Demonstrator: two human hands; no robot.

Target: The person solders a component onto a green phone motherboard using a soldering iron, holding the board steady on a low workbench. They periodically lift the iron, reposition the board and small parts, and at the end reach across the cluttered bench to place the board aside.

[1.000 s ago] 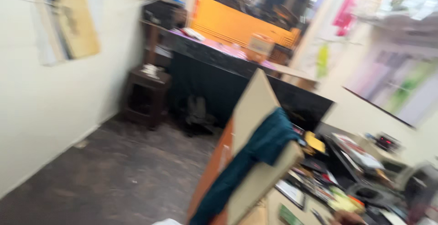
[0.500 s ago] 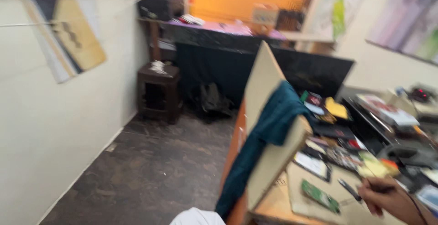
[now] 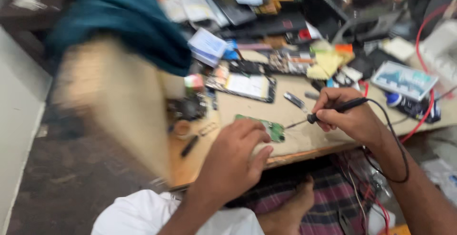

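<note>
A small green circuit board [image 3: 268, 127] lies on the tan mat of the low workbench [image 3: 290, 111]. My left hand [image 3: 233, 156] rests beside it, fingers curled over the mat's front edge and touching the board. My right hand [image 3: 350, 116] grips a black soldering iron [image 3: 333, 109] like a pen, its thin tip pointing left at the board's right end. A black cable [image 3: 397, 149] runs from the iron and loops around my right wrist.
An opened phone with a white inner panel [image 3: 247, 85], a blue and white box [image 3: 207, 47], yellow sticky notes [image 3: 326, 63], a red wire [image 3: 421, 35] and many small parts crowd the bench. A blurred tan board draped with teal cloth [image 3: 119, 20] stands at left.
The view has swung down from the room and its far counter onto the workbench. Both hands have come into view at the green board, the right one with the soldering iron.
</note>
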